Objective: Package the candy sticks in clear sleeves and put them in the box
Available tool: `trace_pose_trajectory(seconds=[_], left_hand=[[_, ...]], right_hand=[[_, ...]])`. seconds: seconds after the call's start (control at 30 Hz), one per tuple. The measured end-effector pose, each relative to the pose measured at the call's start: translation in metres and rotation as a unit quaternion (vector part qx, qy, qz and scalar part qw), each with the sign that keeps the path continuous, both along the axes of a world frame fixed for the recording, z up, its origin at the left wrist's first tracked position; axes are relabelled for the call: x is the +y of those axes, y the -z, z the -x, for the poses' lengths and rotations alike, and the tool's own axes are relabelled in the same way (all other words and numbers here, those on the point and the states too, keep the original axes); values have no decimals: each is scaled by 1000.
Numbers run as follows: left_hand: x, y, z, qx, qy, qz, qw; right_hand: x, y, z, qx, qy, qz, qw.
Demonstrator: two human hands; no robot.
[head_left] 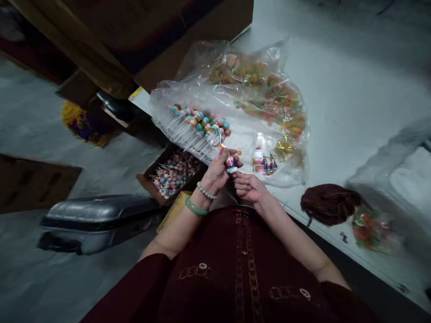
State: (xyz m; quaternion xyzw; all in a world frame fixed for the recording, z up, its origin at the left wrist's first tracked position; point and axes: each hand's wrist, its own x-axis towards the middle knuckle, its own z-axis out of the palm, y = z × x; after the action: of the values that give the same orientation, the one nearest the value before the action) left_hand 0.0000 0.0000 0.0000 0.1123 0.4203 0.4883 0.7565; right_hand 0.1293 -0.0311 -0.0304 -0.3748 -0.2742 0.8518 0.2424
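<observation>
Held in the fingers of my left hand (217, 172) is a small figure (230, 162), red and blue with a pale blue and white base. A green bangle and a beaded bracelet circle that wrist. My right hand (248, 186) is just beside the base, thumb and fingers pinched together; what they grip is too small to tell. Beyond my left hand lie many pastel ball-topped white sticks (202, 122) on a clear plastic sheet (240, 130). Several small pink, blue and red pieces (264, 165) lie in a group to the right.
A plastic bag of colourful bits (269, 92) spreads across the white table (332, 112). A carton of small bright pieces (175, 172) stands below the table's left edge, near a grey suitcase (101, 220). A dark brown cloth bag (330, 203) lies right.
</observation>
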Motion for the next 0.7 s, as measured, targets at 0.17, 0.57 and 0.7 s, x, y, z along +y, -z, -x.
trace_pose_trajectory(seconds=[0.17,0.57,0.7], left_hand=[[3,13,-2,-18,-67,-6,998],[-5,14,7,3,80,-116,990],[-8,10,8,4,125,-142,982]], right_hand=[[-14,-1,1,-353,177,-317,862],[-1,-3,-14,-150,98,-124,976],[3,3,-21,48,-23,66,996]])
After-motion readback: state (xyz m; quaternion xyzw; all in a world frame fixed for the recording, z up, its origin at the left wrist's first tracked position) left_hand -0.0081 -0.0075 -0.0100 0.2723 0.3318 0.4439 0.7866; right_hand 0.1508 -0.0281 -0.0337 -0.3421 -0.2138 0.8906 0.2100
